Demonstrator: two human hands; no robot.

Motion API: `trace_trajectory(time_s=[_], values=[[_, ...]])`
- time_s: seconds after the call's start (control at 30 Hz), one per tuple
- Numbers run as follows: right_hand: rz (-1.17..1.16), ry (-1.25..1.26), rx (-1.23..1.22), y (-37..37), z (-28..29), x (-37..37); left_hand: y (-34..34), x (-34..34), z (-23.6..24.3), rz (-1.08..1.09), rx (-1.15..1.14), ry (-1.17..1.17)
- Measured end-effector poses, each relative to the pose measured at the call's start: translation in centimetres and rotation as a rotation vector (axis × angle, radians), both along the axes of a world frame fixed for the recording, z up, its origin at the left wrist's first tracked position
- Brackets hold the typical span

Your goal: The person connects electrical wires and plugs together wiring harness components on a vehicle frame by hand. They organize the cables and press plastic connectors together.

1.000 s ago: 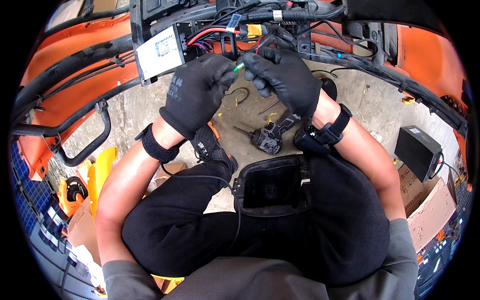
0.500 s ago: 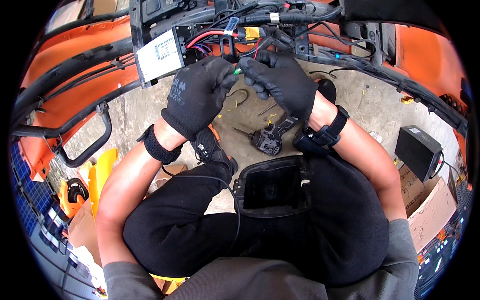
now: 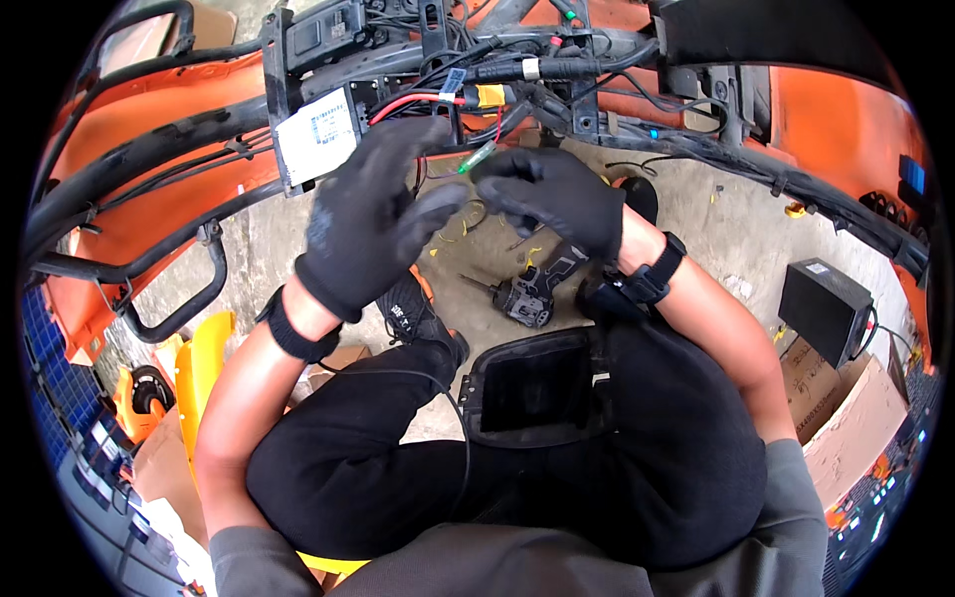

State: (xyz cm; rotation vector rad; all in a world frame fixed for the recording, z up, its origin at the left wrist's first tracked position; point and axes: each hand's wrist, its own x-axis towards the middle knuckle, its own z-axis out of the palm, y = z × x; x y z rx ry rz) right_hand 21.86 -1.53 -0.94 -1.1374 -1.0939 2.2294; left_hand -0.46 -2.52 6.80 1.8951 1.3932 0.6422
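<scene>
One head-worn fisheye view (left of a pair) — downward, near

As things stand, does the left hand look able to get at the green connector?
Probably yes: the left hand is open and close by, and I see nothing blocking the gap to the green connector.

Left hand [image 3: 358,219], at 10 o'clock: black glove with ribbed cuff and faint pale print. Right hand [image 3: 567,199], at 1 o'clock: matching black glove. Left wristband [image 3: 290,338], at 9 o'clock: black, with a thin dark cable [image 3: 462,418]. Right wristband [image 3: 661,273], at 3 o'clock: black. Shirt [image 3: 497,562], at 6 o'clock: grey, short-sleeved. Trousers [image 3: 686,438], at 7 and 4 o'clock: black. Left shoe [image 3: 406,316], off centre toward 8 o'clock: black, white marks, orange trim.
</scene>
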Motion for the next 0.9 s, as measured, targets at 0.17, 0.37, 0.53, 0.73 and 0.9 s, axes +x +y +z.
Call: trace_trajectory(time_s=[0.17,0.37,0.53,0.73,0.9], values=[[0.142,-0.124,-0.038,-0.4,-0.8,2.1,1.2,-5.5,0.9,0.248,0.238,-0.008],[0.134,-0.092,-0.009,-0.6,-1.2,1.9,0.1,-7.6,-0.2,0.347,0.155,-0.062],[0.113,-0.125,-0.012,-0.5,-1.1,2.4,-0.6,-6.6,1.4,-0.020,-0.190,0.082],[0.055,-0.089,0.009,-0.7,-1.2,2.1,-2.0,-5.2,-1.6,0.003,-0.474,0.230],[0.083,-0.077,0.020,-0.7,-1.5,1.9,-1.9,-4.2,-3.7,0.130,-0.667,-0.350]])
